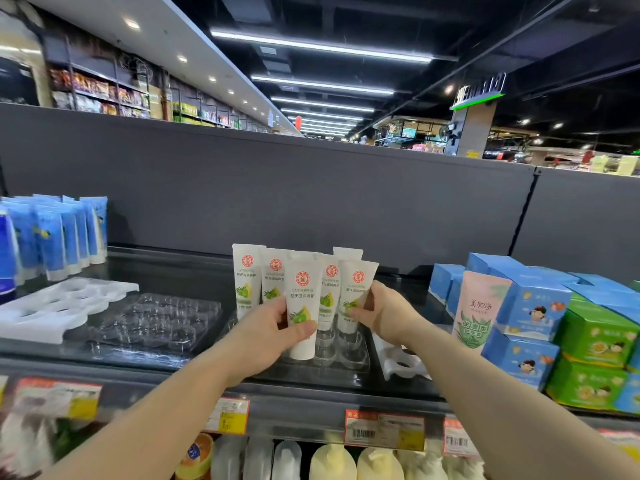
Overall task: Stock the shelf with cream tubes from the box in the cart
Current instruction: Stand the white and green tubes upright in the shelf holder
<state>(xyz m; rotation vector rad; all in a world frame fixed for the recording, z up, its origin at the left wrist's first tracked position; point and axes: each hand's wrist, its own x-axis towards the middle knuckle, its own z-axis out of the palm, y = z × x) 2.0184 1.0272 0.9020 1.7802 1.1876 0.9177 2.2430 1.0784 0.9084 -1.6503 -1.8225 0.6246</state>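
Several white cream tubes with red round logos and green fruit pictures stand cap-down in a clear plastic tray on the dark top shelf. My left hand grips the front middle tube between thumb and fingers, low over the tray. My right hand pinches the rightmost tube at its lower part. Three more tubes stand behind them. The box and the cart are out of view.
An empty clear tray and a white foam tray lie to the left, with blue tubes behind. A pink tube and blue and green boxes stand at the right. Price tags line the shelf edge.
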